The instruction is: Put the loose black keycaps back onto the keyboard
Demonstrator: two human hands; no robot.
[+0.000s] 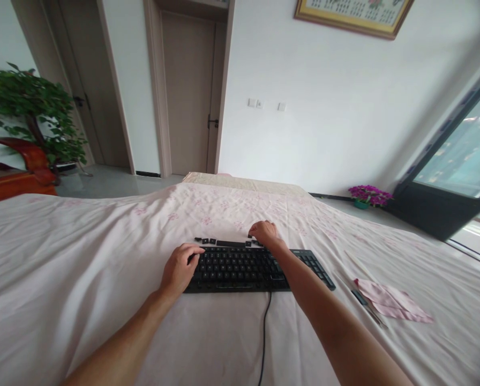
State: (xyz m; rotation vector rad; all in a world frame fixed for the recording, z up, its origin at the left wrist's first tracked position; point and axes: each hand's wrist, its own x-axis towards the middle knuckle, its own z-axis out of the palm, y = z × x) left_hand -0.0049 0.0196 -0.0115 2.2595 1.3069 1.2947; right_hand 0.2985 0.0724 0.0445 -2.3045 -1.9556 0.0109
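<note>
A black keyboard (232, 268) lies on the pale cloth, its cable (265, 338) running from the near edge toward me. My left hand (181, 265) grips the keyboard's left end, thumb and forefinger bent over the top near its far corner. Beyond the far edge, loose black keycaps lie in a row, among them a long space bar (232, 244) and a small square keycap (248, 244). My right hand (264, 234) is closed just past that row, with a small dark keycap (249, 235) at its fingertips. Its forearm crosses over the keyboard's right part and hides some keys.
To the right lie a pink cloth (392, 301) and a thin tool with a dark handle (359, 297). A flowered sheet (123, 257) with folds covers the surface. Farther off are a wooden chair (23, 166), a leafy plant (35, 112) and purple flowers (369, 195).
</note>
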